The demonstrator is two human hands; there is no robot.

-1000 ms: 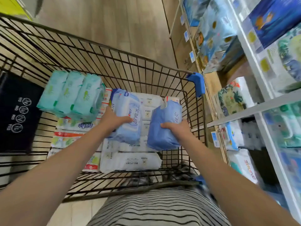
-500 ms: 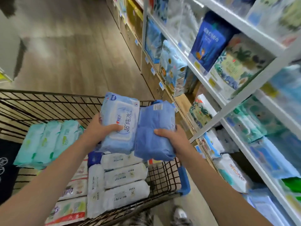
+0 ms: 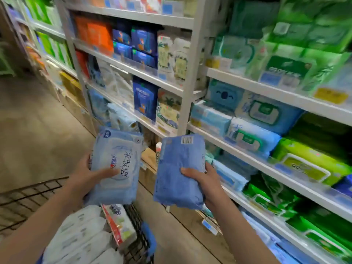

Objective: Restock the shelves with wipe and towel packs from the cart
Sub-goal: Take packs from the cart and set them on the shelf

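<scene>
Left hand: the left hand (image 3: 85,178) grips the light blue wipe pack (image 3: 116,164), thumb across its printed face and fingers behind it.
Right hand: the right hand (image 3: 206,181) grips the darker blue pack (image 3: 178,168), thumb on its plain back, fingers curled round the right edge, barcode at the top.
Packs: both are upright and side by side with a gap between them. They are held in the air between cart and shelves and touch neither.
Change: a second ago both packs sat low in the cart basket. Now they are lifted clear and slightly parted, and the view has swung from the basket to the shelving.
Meaning: the pick-up looks done and placing comes next; no slot seems chosen yet.
Cart: the cart (image 3: 28,197) at lower left holds white packs (image 3: 82,235) and a red-edged pack (image 3: 116,223), so more stock remains.
Shelves: the shelves (image 3: 247,150) in the right bay carry blue lidded wipe packs (image 3: 253,136), the likeliest match, with green packs (image 3: 308,164) beside and below them.
In the way: the white upright post (image 3: 187,92) stands just beyond the right pack. The front rows look full to the edge, and with both hands loaded none is free to make room.
</scene>
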